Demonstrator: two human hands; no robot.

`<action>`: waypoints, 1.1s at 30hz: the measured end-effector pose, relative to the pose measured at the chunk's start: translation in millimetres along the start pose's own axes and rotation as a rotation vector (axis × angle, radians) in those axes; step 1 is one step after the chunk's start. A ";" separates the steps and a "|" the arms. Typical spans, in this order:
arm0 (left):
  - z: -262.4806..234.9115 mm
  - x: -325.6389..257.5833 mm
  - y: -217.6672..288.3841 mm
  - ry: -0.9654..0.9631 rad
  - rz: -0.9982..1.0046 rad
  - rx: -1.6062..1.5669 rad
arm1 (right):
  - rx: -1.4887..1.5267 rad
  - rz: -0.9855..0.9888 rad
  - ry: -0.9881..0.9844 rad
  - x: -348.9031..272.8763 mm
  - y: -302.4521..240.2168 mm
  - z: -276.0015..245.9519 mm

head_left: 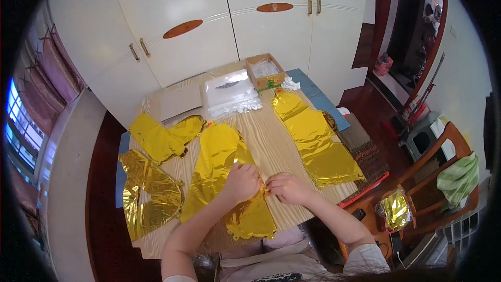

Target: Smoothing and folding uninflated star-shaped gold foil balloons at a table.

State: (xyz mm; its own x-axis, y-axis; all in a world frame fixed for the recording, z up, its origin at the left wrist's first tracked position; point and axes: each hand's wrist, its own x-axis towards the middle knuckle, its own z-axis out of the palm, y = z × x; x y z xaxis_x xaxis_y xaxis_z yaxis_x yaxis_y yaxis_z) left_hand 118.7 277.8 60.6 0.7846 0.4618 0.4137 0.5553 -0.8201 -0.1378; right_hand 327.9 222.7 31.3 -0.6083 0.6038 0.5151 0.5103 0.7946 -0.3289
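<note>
Hands meet at 6 o'clock on the desk (292, 141), both pinching one edge of a gold foil balloon (224, 177). Left hand (241, 181) rests on top of the foil, fingers curled shut over it; right hand (286, 188) just beside, fingertips closed on the same edge at its 9 o'clock side. Balloon's long axis runs 12 to 6, most of it lying toward 11 from the left hand, so the left is nearer its bulk. Foil is flat, uninflated, crinkled, shiny, scalloped at the near end. Further out: crumpled gold foil piece (148, 193) at 9, yellow foil piece (159, 136) at 10, long gold foil piece (315, 141) at 2. Far edge: clear plastic packet (229, 91), cardboard box (265, 70) at 12.
</note>
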 end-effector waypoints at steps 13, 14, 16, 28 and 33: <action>32.4 19.1 -33.1 -0.007 -0.144 0.077 | 0.018 0.002 0.004 0.8 -0.1 -0.4; 34.9 20.1 -36.0 -0.004 -0.145 0.075 | 0.020 0.001 0.004 0.8 -0.6 0.0; 37.2 24.2 -39.9 0.004 -0.147 0.067 | 0.019 0.003 0.000 -0.3 0.1 0.1; 50.6 39.9 -57.3 -0.079 -0.248 0.105 | 0.010 0.005 0.001 1.6 -2.1 -3.7; 53.4 46.0 -65.7 -0.132 -0.266 0.153 | 0.002 0.005 0.004 1.1 -1.2 -3.0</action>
State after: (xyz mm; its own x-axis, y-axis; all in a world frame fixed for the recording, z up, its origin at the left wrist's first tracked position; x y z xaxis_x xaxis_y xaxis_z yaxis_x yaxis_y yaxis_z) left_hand 133.0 370.9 40.6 0.6302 0.7009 0.3342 0.7725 -0.6094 -0.1787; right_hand 328.4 222.2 34.7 -0.6036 0.6074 0.5165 0.5117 0.7919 -0.3333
